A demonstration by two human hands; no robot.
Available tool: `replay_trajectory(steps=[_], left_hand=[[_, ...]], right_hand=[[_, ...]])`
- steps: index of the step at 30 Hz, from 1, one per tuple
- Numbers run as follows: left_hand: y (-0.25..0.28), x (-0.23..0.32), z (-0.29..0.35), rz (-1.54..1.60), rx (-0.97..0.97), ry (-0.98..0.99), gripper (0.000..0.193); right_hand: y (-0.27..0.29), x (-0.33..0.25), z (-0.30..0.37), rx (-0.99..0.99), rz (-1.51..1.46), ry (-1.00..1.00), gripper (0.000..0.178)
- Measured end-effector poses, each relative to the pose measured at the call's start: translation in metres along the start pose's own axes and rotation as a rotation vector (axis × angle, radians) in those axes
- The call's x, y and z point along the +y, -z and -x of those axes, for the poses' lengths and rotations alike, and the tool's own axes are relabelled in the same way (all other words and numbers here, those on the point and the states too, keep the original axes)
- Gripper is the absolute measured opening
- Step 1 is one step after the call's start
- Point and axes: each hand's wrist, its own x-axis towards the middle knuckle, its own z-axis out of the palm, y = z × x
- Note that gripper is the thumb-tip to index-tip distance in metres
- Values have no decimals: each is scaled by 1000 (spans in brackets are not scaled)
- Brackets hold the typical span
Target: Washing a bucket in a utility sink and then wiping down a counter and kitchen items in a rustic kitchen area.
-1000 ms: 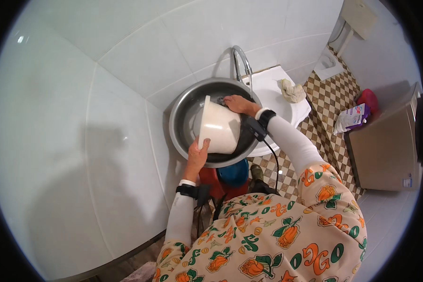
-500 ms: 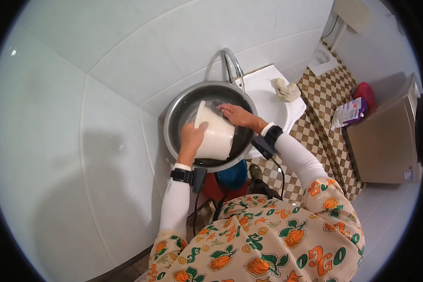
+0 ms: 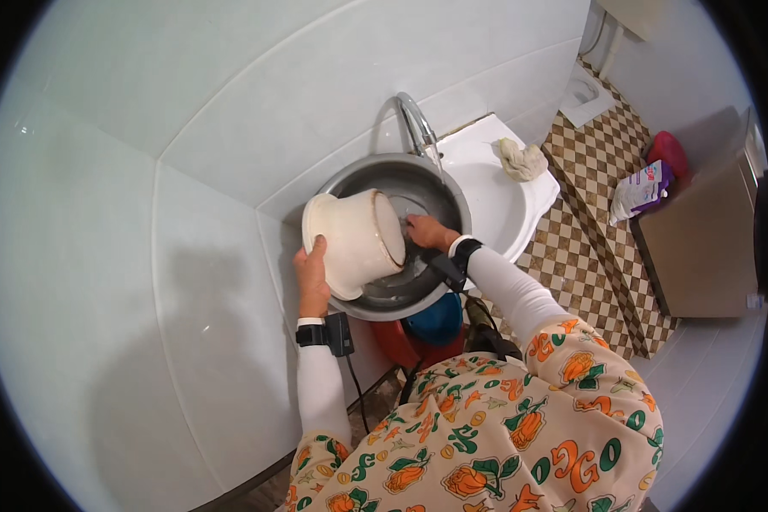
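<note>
1. Head view: the left hand (image 3: 312,277) grips the rim of a cream, tapering plastic bucket (image 3: 354,239), tilted over a round grey metal-looking basin (image 3: 375,175).
2. The right hand (image 3: 433,232) curls near its base; whether it holds anything, I cannot tell.
3. Washing looks partway: brown marks remain around the base.

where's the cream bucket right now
In the head view, the cream bucket is tipped on its side over the left part of the grey basin, its rim end in the left hand.
</note>
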Motion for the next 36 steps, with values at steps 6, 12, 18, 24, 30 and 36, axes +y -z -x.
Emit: replay_trajectory(steps=[6, 12, 18, 24, 30, 36], left_hand=[[5, -10, -3, 128, 13, -38, 37], [4, -8, 6, 204, 97, 4, 40], [3, -13, 4, 211, -10, -16, 39], [24, -23, -9, 282, 79, 15, 39], [15, -18, -9, 261, 81, 20, 38], [23, -38, -18, 378, 33, 9, 37]], right_hand=[[38, -36, 32, 312, -189, -220, 27], [65, -110, 74, 391, -301, 288, 25], [69, -109, 30, 516, -277, 428, 31], [38, -64, 4, 362, -168, 294, 34], [25, -14, 15, 126, 222, 100, 31], [36, -18, 31, -201, 354, 36, 30]])
